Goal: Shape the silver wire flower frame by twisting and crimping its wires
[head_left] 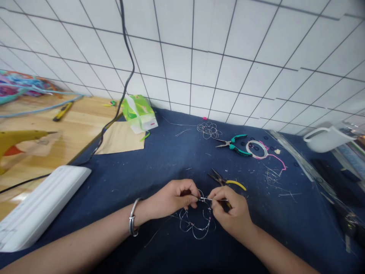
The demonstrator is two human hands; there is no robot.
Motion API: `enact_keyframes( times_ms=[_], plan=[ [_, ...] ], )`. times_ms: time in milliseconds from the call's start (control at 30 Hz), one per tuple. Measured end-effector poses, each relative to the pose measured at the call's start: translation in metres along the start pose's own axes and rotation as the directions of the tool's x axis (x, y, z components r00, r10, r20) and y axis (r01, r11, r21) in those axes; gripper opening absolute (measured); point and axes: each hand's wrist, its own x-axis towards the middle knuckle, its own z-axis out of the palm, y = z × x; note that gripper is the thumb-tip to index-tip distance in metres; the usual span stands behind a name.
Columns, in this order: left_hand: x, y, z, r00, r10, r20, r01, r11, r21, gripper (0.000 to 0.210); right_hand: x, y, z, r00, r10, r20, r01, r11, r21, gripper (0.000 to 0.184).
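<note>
My left hand [178,196], with a silver bangle [133,219] on its wrist, pinches silver wire between thumb and fingers. Opposite it, my right hand [230,209] is closed on another stretch of wire. A short straight bit of wire [205,198] spans the gap between the fingertips. Below them hangs or lies a looped wire flower shape [200,228], with small pinkish spots along its ring; its upper part is partly behind my fingers. Just beyond my right hand lie yellow-handled pliers [235,184], one handle partly covered by that hand.
Farther back are a finished-looking wire flower [209,130], teal-handled pliers [235,145], a white ring spool [256,149] with pink cord, and wire scraps [272,177]. At left are a white power strip [45,205], a yellow glue gun [21,142] and a cutter [62,111]. A white mug [327,139] stands right.
</note>
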Motion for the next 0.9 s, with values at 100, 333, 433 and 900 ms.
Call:
enact_keyframes(
  times_ms=[100,333,433,900],
  plan=[
    [-0.0004,-0.0012,-0.0002,1.000,0.006,0.004,-0.006,1.000,0.004,0.009,0.0018,-0.0017,-0.0003,0.996,0.087,0.004,-0.087,0.995,0.050,0.010],
    [-0.0003,-0.0026,-0.0005,1.000,0.019,0.009,-0.019,1.000,0.013,0.010,0.0066,-0.0049,-0.0036,0.977,0.209,0.039,-0.212,0.967,0.140,0.010],
    [-0.0006,-0.0018,-0.0003,1.000,0.022,0.008,-0.022,1.000,0.010,0.009,0.0060,-0.0048,-0.0039,0.977,0.211,0.039,-0.214,0.967,0.139,0.011],
    [-0.0013,0.0019,0.0003,1.000,0.018,0.008,-0.018,1.000,0.005,0.008,-0.0014,0.0032,0.0021,0.996,-0.083,0.015,0.084,0.996,-0.041,0.014]
  ],
)
